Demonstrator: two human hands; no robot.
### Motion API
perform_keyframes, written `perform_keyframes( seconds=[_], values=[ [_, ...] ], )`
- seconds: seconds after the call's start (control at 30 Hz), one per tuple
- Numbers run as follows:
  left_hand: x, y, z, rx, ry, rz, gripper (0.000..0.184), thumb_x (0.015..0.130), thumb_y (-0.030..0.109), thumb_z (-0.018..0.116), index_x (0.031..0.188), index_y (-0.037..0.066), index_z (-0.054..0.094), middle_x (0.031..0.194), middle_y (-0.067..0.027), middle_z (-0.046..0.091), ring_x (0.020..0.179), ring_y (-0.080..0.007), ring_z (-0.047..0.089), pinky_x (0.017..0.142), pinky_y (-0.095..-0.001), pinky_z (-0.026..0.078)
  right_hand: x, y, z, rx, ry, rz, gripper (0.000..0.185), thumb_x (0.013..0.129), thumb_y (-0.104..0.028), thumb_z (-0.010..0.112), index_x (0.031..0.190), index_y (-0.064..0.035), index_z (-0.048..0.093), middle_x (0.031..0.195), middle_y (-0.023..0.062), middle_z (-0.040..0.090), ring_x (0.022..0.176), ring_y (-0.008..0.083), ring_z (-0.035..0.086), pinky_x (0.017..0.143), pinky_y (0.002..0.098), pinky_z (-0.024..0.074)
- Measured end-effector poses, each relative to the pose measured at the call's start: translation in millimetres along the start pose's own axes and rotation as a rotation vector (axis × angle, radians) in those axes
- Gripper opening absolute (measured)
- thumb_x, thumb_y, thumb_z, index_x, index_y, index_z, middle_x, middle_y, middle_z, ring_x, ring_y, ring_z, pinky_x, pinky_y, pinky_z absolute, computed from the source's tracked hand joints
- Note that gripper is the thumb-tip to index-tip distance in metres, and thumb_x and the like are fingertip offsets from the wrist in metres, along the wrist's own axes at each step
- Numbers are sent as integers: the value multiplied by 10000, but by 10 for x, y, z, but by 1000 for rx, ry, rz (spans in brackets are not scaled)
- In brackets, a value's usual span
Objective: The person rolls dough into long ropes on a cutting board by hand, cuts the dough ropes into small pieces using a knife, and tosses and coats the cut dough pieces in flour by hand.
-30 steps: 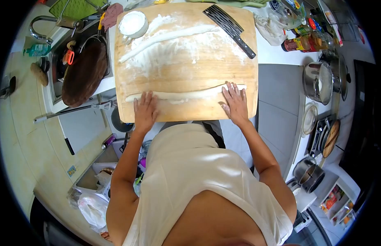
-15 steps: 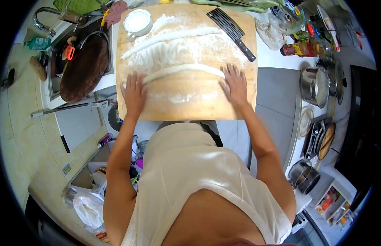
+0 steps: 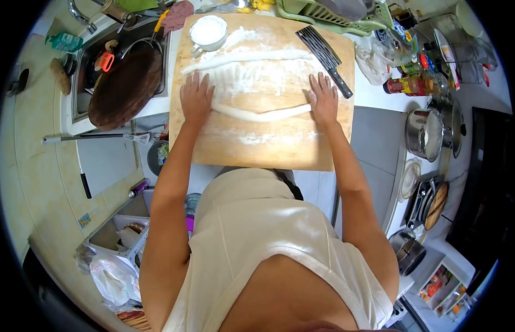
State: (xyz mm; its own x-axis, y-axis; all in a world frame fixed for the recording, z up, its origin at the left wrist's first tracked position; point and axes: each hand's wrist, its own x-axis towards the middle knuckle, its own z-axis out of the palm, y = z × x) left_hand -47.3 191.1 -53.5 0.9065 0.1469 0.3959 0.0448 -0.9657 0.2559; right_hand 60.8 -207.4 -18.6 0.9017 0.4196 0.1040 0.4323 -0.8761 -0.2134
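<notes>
Kitchen clutter ringed the floured wooden board (image 3: 224,155): a steel sink (image 3: 80,104) off its left side, a green dish rack (image 3: 324,21) past its far edge, sauce bottles (image 3: 398,86) off its right. On the board's far half, one dough rope (image 3: 249,56) lay thin, nearly straight and dusted with flour. A second rope of dough (image 3: 261,117) crossed the board's middle, long and slim as well, so most of the rolling looked done to me. What seemed left was evenness, for it bowed in a shallow bend toward the board's near edge. Neither showed any cuts that I could see, and the black-handled cleaver (image 3: 324,56) lay untouched at the board's far right, across from a glass cup (image 3: 211,46) of flour at its far left.

The nearer rope's long axis ran side to side, roughly along the board's near edge, one end toward each hand; I couldn't tell how much the palms covered. The farther one slanted a little, its right end closer to the board's far edge.

On the board's left part, the left hand (image 3: 197,99) lay flat, fingers straight, unclenched and slightly parted, tips just beside the farther rope. The right hand (image 3: 324,100) lay likewise near the cleaver's handle, fingers extended, grasping nothing.
</notes>
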Motion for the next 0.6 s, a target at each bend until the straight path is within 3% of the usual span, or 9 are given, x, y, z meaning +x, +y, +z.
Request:
perform_keyframes(
  seconds=[0.1,0.27,0.37,0.5,0.6],
  values=[
    [-69,-51,-3,12,-100,-14,478,953,325,593,1392,141,552,1534,-115,425,1407,-363,375,1117,-557,292,45,16,-24,10,-49,-31,571,983,-313,540,1522,-189,398,1602,129,323,1467,359,298,1185,542,213],
    [-950,-51,-488,-30,-298,58,582,941,320,587,1480,142,458,1577,-134,357,1482,-373,263,1147,-617,214,-837,-216,-284,17,-109,-101,609,969,-326,576,1526,-169,386,1614,132,299,1476,362,281,1198,547,164],
    [-1301,154,-791,-65,-385,-40,625,923,338,615,1495,151,444,1580,-135,352,1482,-379,259,1138,-651,203,-1273,-242,-250,-1,-132,-92,627,961,-324,588,1531,-171,377,1620,129,289,1479,363,275,1195,574,138],
    [-1092,222,-641,-85,-251,-72,640,903,357,649,1481,153,464,1570,-137,367,1468,-375,286,1126,-652,231,-1068,-265,-99,-35,-71,-24,628,960,-339,582,1532,-175,379,1626,123,280,1485,361,263,1185,611,115],
    [-484,178,-364,-7,-161,-94,578,917,348,646,1440,143,513,1535,-133,421,1438,-372,340,1119,-625,266,-507,-213,-13,-147,-3,31,610,965,-360,566,1522,-176,400,1627,128,277,1486,363,261,1184,616,112]
  ],
)
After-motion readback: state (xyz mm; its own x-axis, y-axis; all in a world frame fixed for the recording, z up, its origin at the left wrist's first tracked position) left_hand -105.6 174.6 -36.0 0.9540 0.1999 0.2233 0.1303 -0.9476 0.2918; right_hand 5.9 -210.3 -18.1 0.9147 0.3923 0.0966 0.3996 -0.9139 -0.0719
